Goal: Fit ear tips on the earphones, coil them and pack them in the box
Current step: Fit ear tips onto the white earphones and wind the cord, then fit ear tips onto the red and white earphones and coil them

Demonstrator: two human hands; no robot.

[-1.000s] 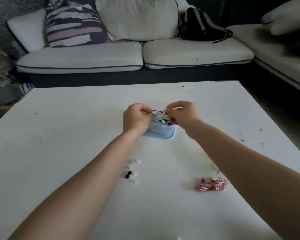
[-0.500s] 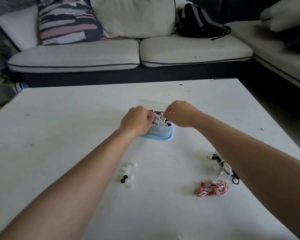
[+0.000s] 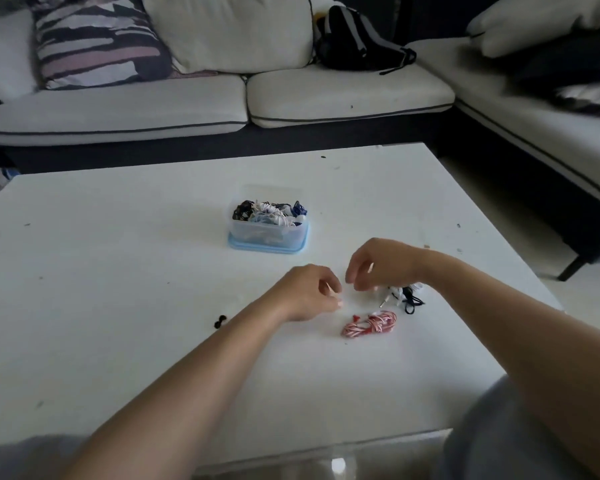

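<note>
The left hand (image 3: pixel 309 292) and the right hand (image 3: pixel 383 265) are blurry. Their fingers are bent and they hang close together over the white worktop (image 3: pixel 118 271). It is too hard to see if either one pinches something small. The right hand hides part of one tangle of black and white earphones (image 3: pixel 404 296). Near it lies one coil of red and white earphones (image 3: pixel 369 323). Two black ear tips (image 3: pixel 219 321) peek out beside the left arm. One clear box (image 3: pixel 267 232) sits farther back on one blue lid (image 3: pixel 267 250), and the packed earphones (image 3: pixel 271 213) inside are too mixed up to count
</note>
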